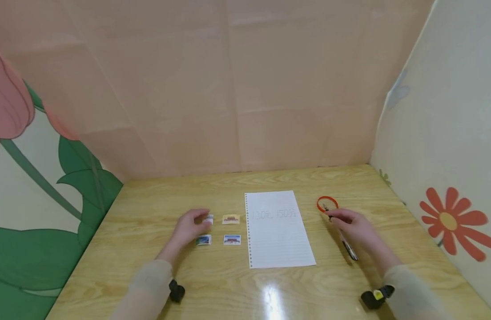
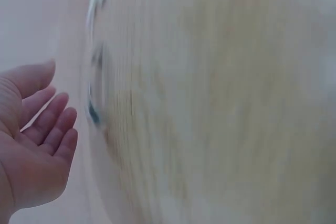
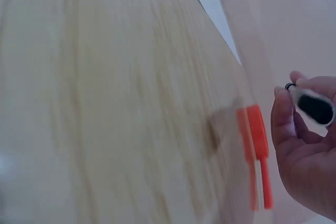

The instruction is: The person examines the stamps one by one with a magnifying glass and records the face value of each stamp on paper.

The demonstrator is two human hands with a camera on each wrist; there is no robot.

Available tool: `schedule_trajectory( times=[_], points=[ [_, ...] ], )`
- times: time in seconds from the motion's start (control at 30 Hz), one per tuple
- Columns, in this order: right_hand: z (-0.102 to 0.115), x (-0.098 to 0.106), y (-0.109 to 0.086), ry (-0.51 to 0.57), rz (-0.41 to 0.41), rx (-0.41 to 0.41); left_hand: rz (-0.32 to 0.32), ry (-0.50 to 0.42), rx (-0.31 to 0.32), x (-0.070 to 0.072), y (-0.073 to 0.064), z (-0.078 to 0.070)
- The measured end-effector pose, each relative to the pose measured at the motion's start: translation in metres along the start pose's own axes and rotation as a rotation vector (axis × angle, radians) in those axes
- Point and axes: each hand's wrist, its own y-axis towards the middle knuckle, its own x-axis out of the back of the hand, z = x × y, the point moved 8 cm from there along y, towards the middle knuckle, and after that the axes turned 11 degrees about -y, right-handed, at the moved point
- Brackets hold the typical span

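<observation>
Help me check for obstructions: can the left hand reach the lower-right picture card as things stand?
Probably yes: the left hand looks open and close by, and the lower-right picture card lies uncovered on the table, with nothing upright between them.

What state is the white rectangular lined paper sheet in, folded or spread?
Spread: in the head view the sheet lies flat on the yellow-brown wood-grain table, all four corners showing.

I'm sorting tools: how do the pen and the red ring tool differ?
The pen is slim, straight and partly black; the red ring tool has a round head. The right hand holds the pen, while the red ring tool lies on the table. Both are right of the paper.
</observation>
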Motion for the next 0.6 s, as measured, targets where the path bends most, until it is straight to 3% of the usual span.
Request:
schedule_trajectory(
  times=[0.2,0.33,0.43,0.6],
  points=[
    [0.005,-0.028,0.006,0.13,0.08,-0.013,0.024,-0.018,-0.052,-0.026,-0.011,-0.022],
    [0.006,-0.05,0.009,0.379,0.139,-0.049,0.08,-0.005,-0.113,-0.049,-0.018,-0.037],
    [0.014,-0.063,0.012,0.477,0.168,-0.024,0.138,-0.011,-0.164,-0.067,-0.026,-0.047],
    [0.038,-0.073,0.014,0.373,0.169,0.093,0.204,0.017,-0.199,-0.093,-0.038,-0.06]
  ],
)
